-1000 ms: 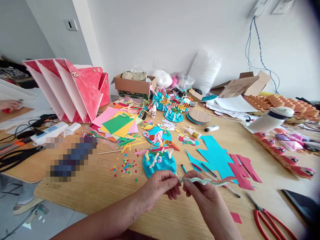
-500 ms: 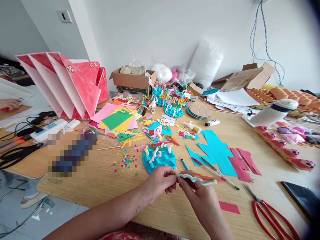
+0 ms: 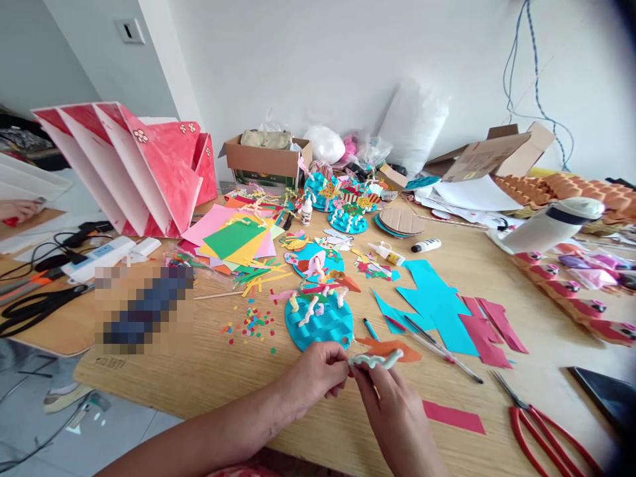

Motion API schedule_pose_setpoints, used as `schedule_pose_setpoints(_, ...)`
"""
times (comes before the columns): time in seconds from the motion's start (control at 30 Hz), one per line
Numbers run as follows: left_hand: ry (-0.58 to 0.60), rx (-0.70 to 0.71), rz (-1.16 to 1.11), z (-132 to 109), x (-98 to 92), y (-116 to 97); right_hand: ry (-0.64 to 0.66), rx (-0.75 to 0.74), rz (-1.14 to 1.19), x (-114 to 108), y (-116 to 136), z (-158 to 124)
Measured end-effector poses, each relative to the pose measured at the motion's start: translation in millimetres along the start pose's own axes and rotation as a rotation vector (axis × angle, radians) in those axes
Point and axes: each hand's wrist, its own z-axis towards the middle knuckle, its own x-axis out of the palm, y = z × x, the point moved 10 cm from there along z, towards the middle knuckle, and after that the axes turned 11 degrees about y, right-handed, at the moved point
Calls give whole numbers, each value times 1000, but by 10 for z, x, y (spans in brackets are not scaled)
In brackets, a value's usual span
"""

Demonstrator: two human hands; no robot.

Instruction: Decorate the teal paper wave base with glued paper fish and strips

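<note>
A pale green wavy strip, soft like a pipe cleaner, is pinched by both hands near the table's front edge. My left hand grips its left end with thumb and index finger pressed together. My right hand holds it close beside that spot, and the strip's free end sticks out to the right above the fingers. Just behind lies an orange paper piece. Beyond my left hand is a blue wavy-surfaced disc with small curly pieces stuck on it. A red paper strip lies right of my right hand.
Red-handled scissors and a dark phone lie at the right. Blue paper, pens and a glue bottle are behind. Coloured paper sheets and confetti bits lie left. A person's hand shows at the far left.
The wavy strip's free end has curled upward and looks shorter. My right hand has shifted slightly down, and the orange paper behind it shows more fully. The view has turned a little left.
</note>
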Motion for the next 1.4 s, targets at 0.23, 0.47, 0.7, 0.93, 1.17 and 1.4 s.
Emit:
schedule_pose_setpoints(0.23, 30, 25, -31, -45, 60, -22, -39, -10, -14, 39, 4, -84)
schedule_pose_setpoints(0.47, 66, 7, -67, -82, 72, -42, -84, 18, -104, 43, -5, -172)
schedule_pose_setpoints(0.7, 60, 25, -124, -92, 55, 15, 5, 19, -183, 106, 36, -146)
schedule_pose_setpoints(0.93, 48, 0, -133, -100, 37, 61, 38, 48, -55, 87, -3, -58)
schedule_pose_setpoints(1.17, 52, -8, -127, -100, 42, 31, 112, 59, 41, 117, -32, -30)
schedule_pose_setpoints(1.4, 103, -1, -173, -95, 65, 34, 123, 45, 85, 150, -9, -35)
